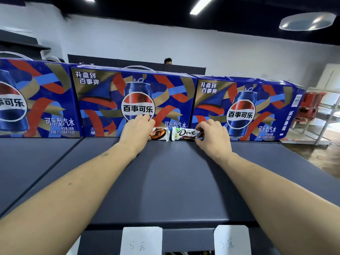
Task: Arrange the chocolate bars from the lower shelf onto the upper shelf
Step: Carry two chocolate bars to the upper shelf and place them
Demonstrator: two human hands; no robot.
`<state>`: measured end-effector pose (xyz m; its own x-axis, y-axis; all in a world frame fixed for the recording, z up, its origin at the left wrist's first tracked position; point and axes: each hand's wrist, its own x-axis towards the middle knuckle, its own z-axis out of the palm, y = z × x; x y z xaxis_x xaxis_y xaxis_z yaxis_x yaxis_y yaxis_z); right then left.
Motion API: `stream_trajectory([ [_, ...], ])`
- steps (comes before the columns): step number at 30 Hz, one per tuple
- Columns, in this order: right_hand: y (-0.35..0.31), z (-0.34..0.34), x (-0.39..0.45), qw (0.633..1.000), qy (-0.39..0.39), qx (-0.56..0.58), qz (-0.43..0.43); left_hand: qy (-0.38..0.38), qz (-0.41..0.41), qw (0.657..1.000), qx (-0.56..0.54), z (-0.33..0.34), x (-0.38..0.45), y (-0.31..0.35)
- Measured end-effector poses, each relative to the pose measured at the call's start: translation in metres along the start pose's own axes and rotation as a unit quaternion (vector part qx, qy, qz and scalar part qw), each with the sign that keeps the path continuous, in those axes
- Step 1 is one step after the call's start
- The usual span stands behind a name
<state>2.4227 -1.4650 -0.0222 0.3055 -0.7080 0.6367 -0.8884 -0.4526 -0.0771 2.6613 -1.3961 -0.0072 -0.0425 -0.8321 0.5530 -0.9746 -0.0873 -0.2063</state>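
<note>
Two Dove chocolate bars stand on edge at the back of the dark upper shelf, leaning against the cola boxes. My left hand covers the left end of the left bar, whose wrapper shows brown chocolate. My right hand pinches the right end of the right bar, which has a white and brown wrapper with the Dove name. The two bars meet end to end between my hands. The lower shelf is hidden below the frame.
Three blue cola gift boxes line the back of the shelf, the middle one right behind my hands. Two white price tags hang on the shelf's front edge. A metal rack stands at the far right. A person stands behind a dark partition.
</note>
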Motion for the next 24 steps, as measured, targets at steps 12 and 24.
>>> stream_trajectory([
  [12,-0.009,-0.013,-0.012,1.000,-0.017,-0.003,0.018,-0.002,-0.010,1.000,0.014,-0.013,-0.016,-0.017],
  [24,-0.029,-0.055,-0.069,0.992,-0.090,0.015,0.091,-0.048,-0.079,0.995,0.033,-0.035,-0.063,-0.033],
])
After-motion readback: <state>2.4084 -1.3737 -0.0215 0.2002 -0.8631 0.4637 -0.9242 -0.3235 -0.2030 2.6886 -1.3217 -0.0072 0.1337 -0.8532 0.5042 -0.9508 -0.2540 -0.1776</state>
